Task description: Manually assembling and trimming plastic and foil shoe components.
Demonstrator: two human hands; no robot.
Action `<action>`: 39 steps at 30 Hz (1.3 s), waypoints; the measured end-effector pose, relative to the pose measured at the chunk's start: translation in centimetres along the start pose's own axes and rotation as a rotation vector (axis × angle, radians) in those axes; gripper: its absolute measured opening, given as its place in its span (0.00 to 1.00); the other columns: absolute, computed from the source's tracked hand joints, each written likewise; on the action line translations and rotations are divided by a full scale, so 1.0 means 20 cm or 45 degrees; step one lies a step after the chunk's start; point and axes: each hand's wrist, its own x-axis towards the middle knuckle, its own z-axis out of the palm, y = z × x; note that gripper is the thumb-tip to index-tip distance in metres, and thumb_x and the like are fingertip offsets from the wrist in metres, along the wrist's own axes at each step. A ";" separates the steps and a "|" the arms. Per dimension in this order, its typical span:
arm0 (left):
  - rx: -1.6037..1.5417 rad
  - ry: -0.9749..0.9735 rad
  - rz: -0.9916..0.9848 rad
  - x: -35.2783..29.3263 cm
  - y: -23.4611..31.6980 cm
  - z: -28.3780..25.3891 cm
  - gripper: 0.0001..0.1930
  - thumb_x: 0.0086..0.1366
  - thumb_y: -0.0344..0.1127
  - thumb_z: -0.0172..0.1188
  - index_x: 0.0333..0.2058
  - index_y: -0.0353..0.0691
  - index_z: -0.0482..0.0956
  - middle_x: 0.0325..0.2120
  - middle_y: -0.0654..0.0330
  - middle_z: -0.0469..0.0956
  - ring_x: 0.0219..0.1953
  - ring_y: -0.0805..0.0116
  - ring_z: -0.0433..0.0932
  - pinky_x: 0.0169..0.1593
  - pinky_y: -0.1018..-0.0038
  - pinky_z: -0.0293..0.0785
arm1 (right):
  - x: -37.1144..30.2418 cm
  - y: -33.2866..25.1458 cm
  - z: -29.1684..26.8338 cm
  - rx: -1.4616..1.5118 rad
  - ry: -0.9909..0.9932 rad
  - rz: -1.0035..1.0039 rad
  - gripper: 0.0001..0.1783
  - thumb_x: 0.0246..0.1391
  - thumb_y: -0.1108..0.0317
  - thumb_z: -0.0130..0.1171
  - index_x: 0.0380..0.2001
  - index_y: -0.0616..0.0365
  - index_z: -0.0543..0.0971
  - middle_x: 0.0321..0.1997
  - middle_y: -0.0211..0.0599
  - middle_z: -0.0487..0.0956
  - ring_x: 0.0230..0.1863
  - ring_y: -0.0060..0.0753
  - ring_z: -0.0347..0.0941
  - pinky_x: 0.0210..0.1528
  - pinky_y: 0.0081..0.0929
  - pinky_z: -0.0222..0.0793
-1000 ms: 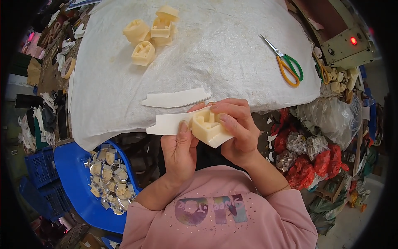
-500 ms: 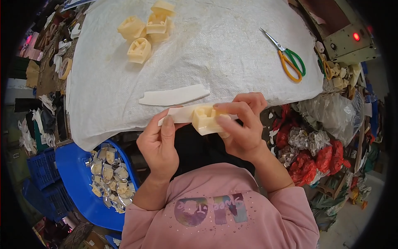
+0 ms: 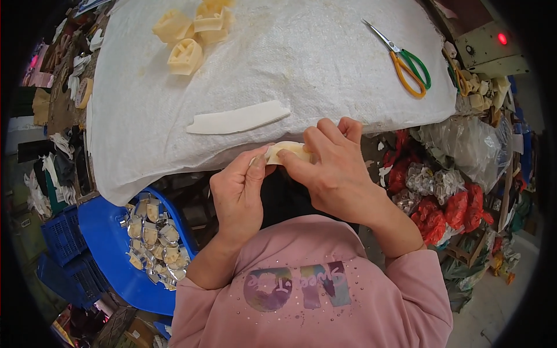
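Observation:
Just off the table's near edge, my left hand (image 3: pixel 237 190) pinches one end of a cream moulded part (image 3: pixel 288 152) between thumb and fingers. My right hand (image 3: pixel 339 168) grips the other end, its thumb pressed onto the part's curved face. A white strip that lay along the part is now mostly hidden by my fingers, so I cannot tell how far it wraps round. Just beyond my hands lies a thin stack of curved white strips (image 3: pixel 239 119). Several cream moulded parts (image 3: pixel 185 57) sit grouped at the table's far left.
White woven sheeting (image 3: pixel 325 75) covers the table. Scissors (image 3: pixel 411 71) with green and orange handles lie open at the right. A blue basin (image 3: pixel 101 243) at lower left holds several metal-edged cream pieces (image 3: pixel 149 235). Red plastic bags (image 3: pixel 455 211) and clear plastic (image 3: pixel 470 148) are heaped at right.
The cream part has turned over and moved slightly up in my hands. My left hand has come right, closer to my right hand, and the white strip's free length no longer shows.

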 end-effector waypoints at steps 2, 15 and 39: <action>-0.010 -0.026 -0.036 0.01 0.00 0.01 0.15 0.69 0.33 0.47 0.43 0.26 0.76 0.36 0.53 0.78 0.38 0.71 0.77 0.44 0.75 0.77 | -0.01 0.00 0.03 -0.007 0.008 -0.018 0.22 0.30 0.76 0.60 0.36 0.45 0.75 0.30 0.34 0.64 0.36 0.38 0.61 0.40 0.41 0.48; -0.140 0.081 0.202 -0.02 -0.04 0.00 0.17 0.65 0.29 0.54 0.51 0.29 0.72 0.41 0.53 0.73 0.36 0.67 0.76 0.39 0.71 0.74 | -0.05 0.10 0.12 0.303 0.316 -0.015 0.20 0.36 0.77 0.60 0.37 0.44 0.77 0.27 0.30 0.64 0.34 0.34 0.62 0.42 0.37 0.47; 0.355 0.003 0.861 0.04 -0.07 0.03 0.10 0.58 0.32 0.64 0.23 0.34 0.74 0.14 0.61 0.66 0.15 0.69 0.61 0.17 0.77 0.55 | -0.08 0.09 0.09 0.621 0.166 -0.231 0.25 0.28 0.82 0.57 0.38 0.55 0.75 0.28 0.32 0.64 0.35 0.37 0.60 0.43 0.37 0.50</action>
